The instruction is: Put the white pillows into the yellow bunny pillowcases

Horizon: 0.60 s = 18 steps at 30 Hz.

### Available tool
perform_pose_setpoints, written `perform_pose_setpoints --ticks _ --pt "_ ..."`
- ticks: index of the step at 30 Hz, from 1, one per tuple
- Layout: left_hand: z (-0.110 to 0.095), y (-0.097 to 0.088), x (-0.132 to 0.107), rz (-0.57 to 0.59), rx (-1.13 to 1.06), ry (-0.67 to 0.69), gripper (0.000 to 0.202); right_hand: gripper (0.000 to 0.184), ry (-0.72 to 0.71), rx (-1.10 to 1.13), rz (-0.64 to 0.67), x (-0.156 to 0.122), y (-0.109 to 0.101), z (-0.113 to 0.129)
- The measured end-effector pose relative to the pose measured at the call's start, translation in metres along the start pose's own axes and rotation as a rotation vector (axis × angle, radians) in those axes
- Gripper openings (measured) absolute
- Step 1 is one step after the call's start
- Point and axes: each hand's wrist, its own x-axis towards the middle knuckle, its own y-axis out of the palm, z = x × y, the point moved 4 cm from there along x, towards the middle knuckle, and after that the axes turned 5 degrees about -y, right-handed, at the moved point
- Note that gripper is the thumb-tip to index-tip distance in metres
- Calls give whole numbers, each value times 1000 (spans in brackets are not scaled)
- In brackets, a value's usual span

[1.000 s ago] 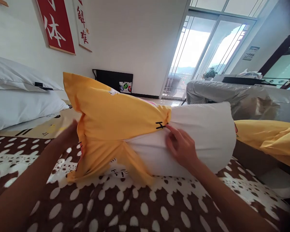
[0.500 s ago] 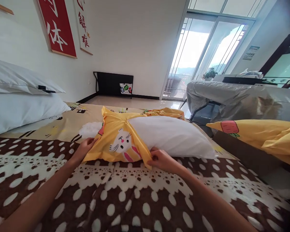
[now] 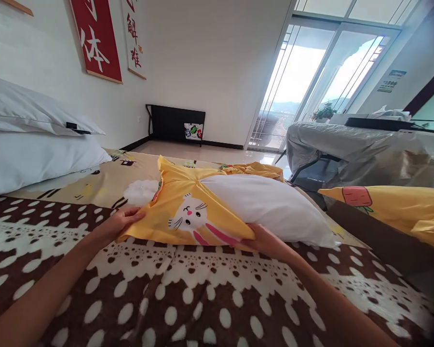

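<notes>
A yellow pillowcase (image 3: pixel 159 219) with a rabbit-face print covers the left part of a white pillow (image 3: pixel 271 205); the pillow's right part is bare. My left hand (image 3: pixel 126 219) pinches the pillowcase at its near left corner. At the open end, my right hand (image 3: pixel 269 241) grips the near edge of the pillowcase, its fingertips partly hidden by the yellow cloth. Both lie on a bed with a brown and white dotted blanket (image 3: pixel 169 315). Behind the pillow is another piece of bunched yellow cloth (image 3: pixel 256 169).
White pillows (image 3: pixel 32 156) are stacked at the left. Yellow fabric with a carrot print (image 3: pixel 390 205) lies to the right, beyond a gap beside the bed. A plastic-covered table (image 3: pixel 318 137) stands near the glass door (image 3: pixel 311 72). A black folded panel (image 3: pixel 166 123) leans on the far wall.
My right hand has moved right, drawing the pillowcase's near edge further along the pillow. The rabbit print lies flatter and shows more of its ears. My left hand keeps hold of the corner.
</notes>
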Motion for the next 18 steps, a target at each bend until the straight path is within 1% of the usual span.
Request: perform_pose_setpoints --ticks 1,3,5,7,9,10,12,13,14,15,17,18 --pt "3 -4 -1 26 -26 -32 37 24 14 16 -49 -1 -5 -1" --pt "7 -11 -2 52 -101 -75 34 25 49 178 -110 -4 -12 -2" --pt "6 -19 -2 -3 -140 -54 33 26 66 383 -155 -7 -14 -3" --pt "8 -25 -4 -48 -88 -51 33 25 77 528 -234 -9 -16 -5" --pt "12 -28 -6 -68 79 -57 34 22 79 571 -307 -11 -18 -6" --pt "14 -29 -7 -43 188 -55 34 21 69 554 -325 -13 -19 -6" --pt "17 -26 -9 53 379 -38 30 18 14 448 -327 -15 -20 -1" --pt "16 -24 -9 88 423 -10 24 17 -24 373 -321 -17 -20 4" --pt "12 -21 -8 96 419 23 20 17 -62 293 -318 -18 -20 8" --pt "7 -19 -5 73 374 53 23 19 -94 219 -313 -19 -20 13" --pt "-7 -12 4 -29 243 85 38 23 -130 113 -278 -18 -18 23" --pt "-15 -6 10 -74 203 84 42 24 -132 92 -244 -16 -16 26"
